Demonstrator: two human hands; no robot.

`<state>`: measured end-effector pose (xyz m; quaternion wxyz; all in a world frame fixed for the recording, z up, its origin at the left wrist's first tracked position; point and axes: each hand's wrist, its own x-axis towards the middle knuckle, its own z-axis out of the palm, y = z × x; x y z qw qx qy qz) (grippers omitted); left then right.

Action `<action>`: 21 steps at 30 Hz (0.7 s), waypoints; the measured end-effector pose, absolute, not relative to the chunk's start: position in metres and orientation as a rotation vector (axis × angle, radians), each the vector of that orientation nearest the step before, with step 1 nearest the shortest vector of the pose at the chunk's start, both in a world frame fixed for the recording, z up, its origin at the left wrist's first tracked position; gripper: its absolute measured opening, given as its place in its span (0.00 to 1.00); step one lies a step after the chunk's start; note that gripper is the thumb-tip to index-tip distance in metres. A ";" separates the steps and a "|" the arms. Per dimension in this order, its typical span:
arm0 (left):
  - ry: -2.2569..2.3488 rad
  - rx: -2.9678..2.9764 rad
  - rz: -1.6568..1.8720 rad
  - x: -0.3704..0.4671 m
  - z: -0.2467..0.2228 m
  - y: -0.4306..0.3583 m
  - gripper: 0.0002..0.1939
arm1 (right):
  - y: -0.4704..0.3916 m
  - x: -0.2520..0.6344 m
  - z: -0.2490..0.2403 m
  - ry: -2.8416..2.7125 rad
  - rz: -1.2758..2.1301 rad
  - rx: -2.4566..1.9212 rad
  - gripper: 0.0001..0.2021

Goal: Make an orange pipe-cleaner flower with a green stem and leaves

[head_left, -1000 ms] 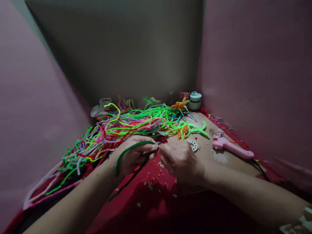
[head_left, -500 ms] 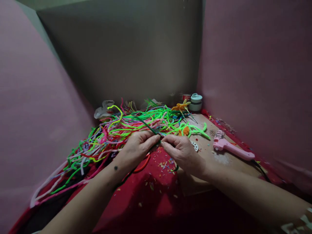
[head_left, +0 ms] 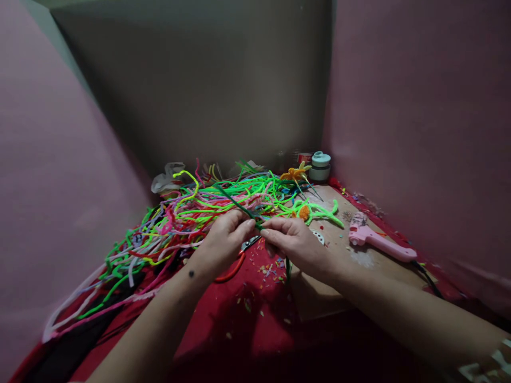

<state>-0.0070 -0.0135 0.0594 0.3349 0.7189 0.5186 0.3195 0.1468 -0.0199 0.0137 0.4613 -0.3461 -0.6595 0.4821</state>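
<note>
A dark green pipe cleaner (head_left: 235,201) runs between my two hands, one end rising up and to the left past my left hand (head_left: 227,234). That hand pinches it between thumb and forefinger. My right hand (head_left: 294,242) grips it just to the right, fingertips close to the left ones. A dark green length hangs below the right hand. Red-handled pliers or cutters (head_left: 231,270) lie on the red cloth below my left hand, partly hidden by it. Behind both hands spreads a heap of colourful pipe cleaners (head_left: 199,205).
A pink glue gun (head_left: 379,244) rests on a cardboard sheet (head_left: 343,266) at the right. Orange pipe-cleaner flowers (head_left: 294,174) and a pale blue jar (head_left: 320,166) stand at the back. Fuzz scraps litter the red cloth (head_left: 239,330). Pink walls rise on both sides.
My hands have drawn slightly apart, and a short stretch of green pipe cleaner shows between the fingertips. My left hand has shifted a little left, uncovering more of the red-handled tool.
</note>
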 end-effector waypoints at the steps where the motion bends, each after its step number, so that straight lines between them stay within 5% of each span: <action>1: 1.334 1.841 0.820 -0.009 0.061 -0.012 0.10 | -0.020 0.147 0.015 -1.599 1.276 -0.856 0.13; 21: 1.179 1.528 0.872 -0.037 0.046 0.015 0.11 | -0.009 0.147 0.004 -1.489 1.882 -1.009 0.09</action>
